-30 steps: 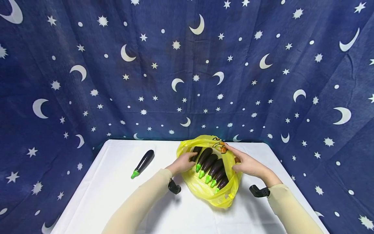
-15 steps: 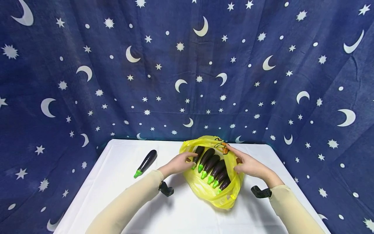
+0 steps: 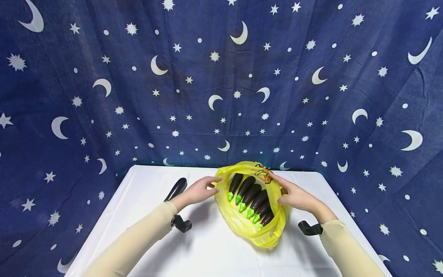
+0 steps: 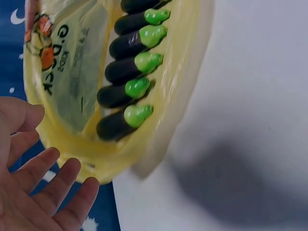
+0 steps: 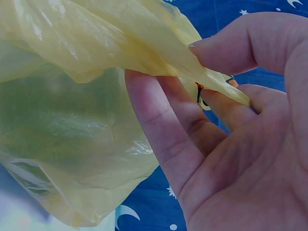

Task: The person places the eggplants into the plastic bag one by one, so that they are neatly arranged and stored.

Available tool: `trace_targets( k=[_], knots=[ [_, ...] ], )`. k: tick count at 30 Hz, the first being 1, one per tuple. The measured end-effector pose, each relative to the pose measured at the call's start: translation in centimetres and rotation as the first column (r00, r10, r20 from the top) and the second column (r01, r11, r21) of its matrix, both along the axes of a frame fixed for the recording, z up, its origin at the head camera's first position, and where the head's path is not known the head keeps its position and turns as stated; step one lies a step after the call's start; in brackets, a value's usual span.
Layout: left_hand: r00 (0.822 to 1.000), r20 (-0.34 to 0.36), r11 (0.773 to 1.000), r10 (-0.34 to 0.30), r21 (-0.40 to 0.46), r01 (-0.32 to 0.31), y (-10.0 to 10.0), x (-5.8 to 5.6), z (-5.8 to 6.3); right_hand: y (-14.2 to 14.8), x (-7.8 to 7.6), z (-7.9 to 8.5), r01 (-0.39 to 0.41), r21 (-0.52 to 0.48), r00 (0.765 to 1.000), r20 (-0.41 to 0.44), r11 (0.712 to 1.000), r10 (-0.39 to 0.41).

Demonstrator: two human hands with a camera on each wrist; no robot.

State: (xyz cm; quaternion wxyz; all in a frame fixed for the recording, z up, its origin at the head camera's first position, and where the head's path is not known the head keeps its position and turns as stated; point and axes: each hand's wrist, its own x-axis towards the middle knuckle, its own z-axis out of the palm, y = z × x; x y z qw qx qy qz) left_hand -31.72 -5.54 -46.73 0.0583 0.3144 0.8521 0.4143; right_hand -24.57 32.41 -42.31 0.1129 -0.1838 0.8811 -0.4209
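Observation:
A yellow plastic bag [image 3: 235,227] lies with its mouth spread on the white table. Inside it, several dark purple eggplants [image 3: 245,188] with green stem ends lie side by side in a slanting row. My left hand [image 3: 197,191] is just left of the bag's rim, fingers apart and holding nothing; the left wrist view shows its palm [image 4: 33,187] beside the bag. My right hand [image 3: 297,195] holds the bag's right rim, the plastic running between thumb and fingers in the right wrist view. Another eggplant [image 3: 178,187] lies left on the table, partly hidden by my left wrist.
The white-covered table [image 3: 211,250] ends at a blue curtain [image 3: 194,115] with moons and stars, which hangs at the back and sides. A black wrist camera [image 3: 181,224] is on my left wrist, another camera [image 3: 309,228] on my right.
My left hand has let go of the leftmost eggplant in the bag and drawn back left, out of the mouth. My right hand stays on the rim. The head view has shifted slightly.

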Motion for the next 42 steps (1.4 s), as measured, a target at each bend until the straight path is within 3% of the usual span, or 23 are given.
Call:
trace_targets(
  k=[6,10,15,33,39,42],
  knots=[
    [0.994,0.005,0.993,0.111,-0.033,-0.111,-2.7,-0.2,0.4,-0.1,-0.2,-0.1,-0.012,-0.008,1.0,-0.015,1.0,0.012],
    [0.988,0.018,0.988,0.153,-0.039,-0.152,-4.1,-0.2,0.7,-0.1,-0.3,-0.2,-0.003,0.004,1.0,-0.019,1.0,0.003],
    [0.984,0.044,0.985,0.17,-0.013,-0.17,-5.7,0.0,1.1,-0.1,-0.2,-0.1,0.011,0.014,1.0,-0.01,1.0,-0.011],
    [0.974,0.027,0.974,0.225,-0.046,-0.224,-10.9,-0.4,1.2,0.1,-0.1,-0.1,0.01,0.032,1.0,-0.023,0.999,-0.01],
    [0.964,0.083,0.967,0.254,-0.053,-0.25,-12.9,-1.0,0.8,0.0,0.0,0.1,0.024,0.043,0.999,-0.025,0.999,-0.022],
    [0.953,0.146,0.963,0.267,-0.071,-0.26,-14.0,-1.4,0.3,0.0,-0.1,0.0,0.017,0.038,0.999,-0.032,0.999,-0.016]
  ],
)
